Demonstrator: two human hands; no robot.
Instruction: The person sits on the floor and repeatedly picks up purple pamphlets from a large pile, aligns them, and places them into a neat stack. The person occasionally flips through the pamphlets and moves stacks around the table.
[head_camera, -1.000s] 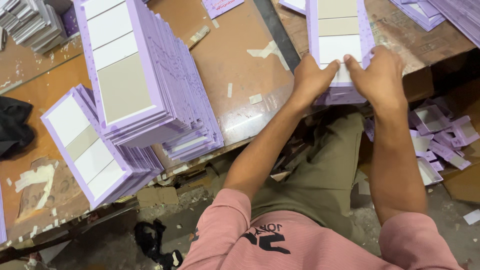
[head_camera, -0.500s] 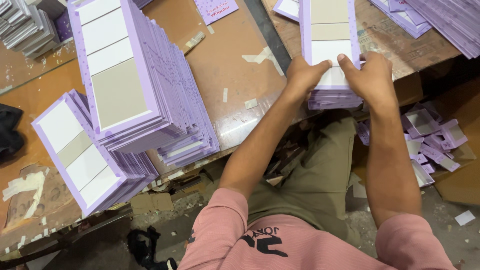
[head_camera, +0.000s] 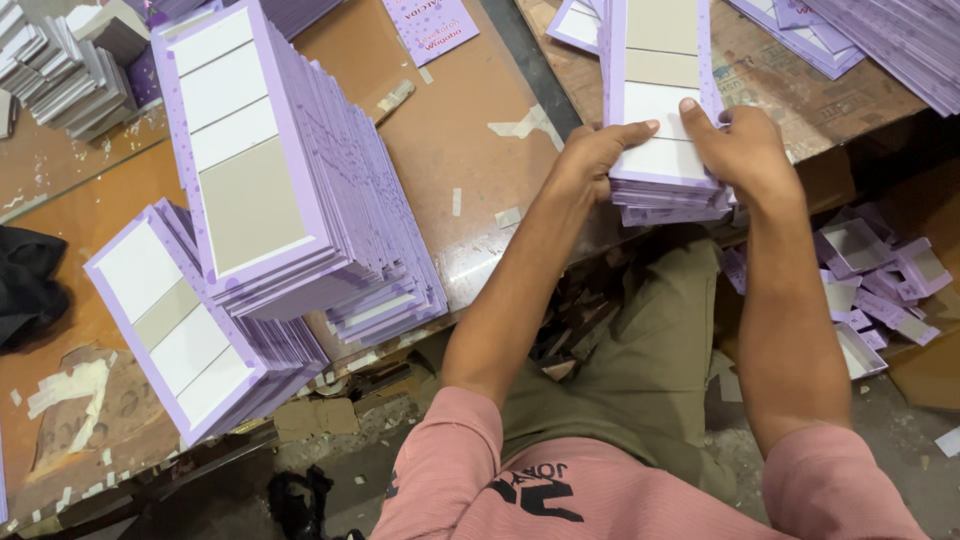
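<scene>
Gripping a stack of lilac card panels (head_camera: 662, 150) at the near edge of the tabletop (head_camera: 470, 170), left hand (head_camera: 592, 155) and right hand (head_camera: 745, 150) pinching its near end between fingers, long axis running straight away, both equally close

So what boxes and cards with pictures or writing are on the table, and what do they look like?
Flat card stack: under both hands, long, purple edges, white and grey panels.
Tall stack: left, same purple cards, leaning.
Low stack: front left, same kind.
Printed purple card: top middle, dotted.
Small folded purple boxes: on the floor, right.
</scene>
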